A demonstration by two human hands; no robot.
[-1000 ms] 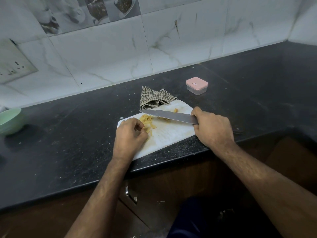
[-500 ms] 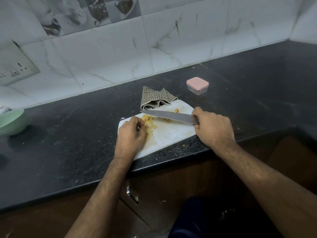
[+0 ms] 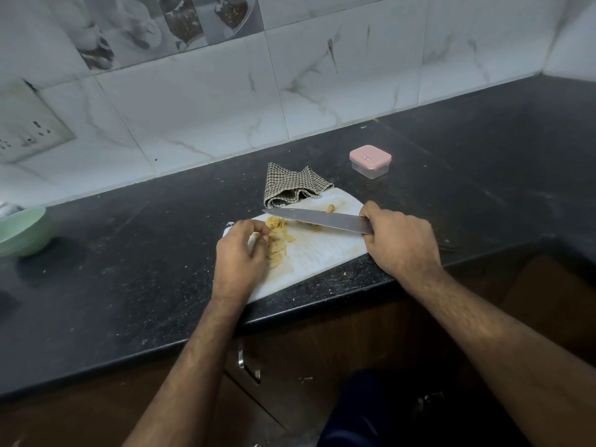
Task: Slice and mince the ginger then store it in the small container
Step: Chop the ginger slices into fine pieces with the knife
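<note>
A white cutting board (image 3: 319,253) lies at the counter's front edge. On it sits a pile of yellow ginger slices (image 3: 277,241), and one stray piece (image 3: 330,208) lies beyond the blade. My left hand (image 3: 240,253) rests on the board's left end, its curled fingertips touching the ginger pile. My right hand (image 3: 400,241) grips the handle of a large knife (image 3: 317,217), whose blade lies across the board with its tip pointing left. The small clear container with a pink lid (image 3: 370,161) stands closed on the counter behind the board.
A folded checked cloth (image 3: 292,185) lies at the board's far edge. A pale green bowl (image 3: 22,230) sits at the far left of the black counter (image 3: 129,253). Tiled wall with a socket panel (image 3: 29,130) behind. Cabinet handle (image 3: 248,366) below.
My left hand's fingers have shifted slightly on the ginger pile. The knife and my right hand have stayed nearly in place.
</note>
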